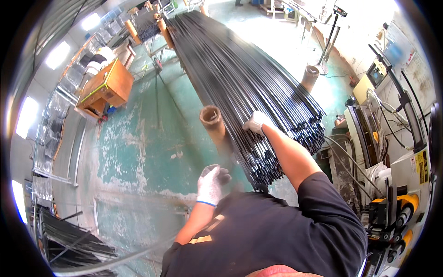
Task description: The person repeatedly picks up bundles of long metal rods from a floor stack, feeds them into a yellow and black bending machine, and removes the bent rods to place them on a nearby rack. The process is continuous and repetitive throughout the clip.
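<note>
A long stack of thin black rods (pixel 240 69) runs away from me, with its near ends bunched just beyond my body. My right hand (pixel 256 123), in a white glove, reaches onto the left part of the stack, its fingers bent down around a black rod; the fingertips are partly hidden. Off to the left of the near rod ends, my left hand (pixel 212 184) hangs in the air. Its glove is white with grey on the fingers, which are loosely bent and apart, with nothing in them.
Brown cardboard-like tubes (pixel 213 121) stand upright along the stack's sides. Machinery with hoses (pixel 369 134) lines the right side. A wooden desk (pixel 108 85) stands at the far left, and more dark bars (pixel 69 240) lie at the lower left. The green floor (pixel 152 152) is worn.
</note>
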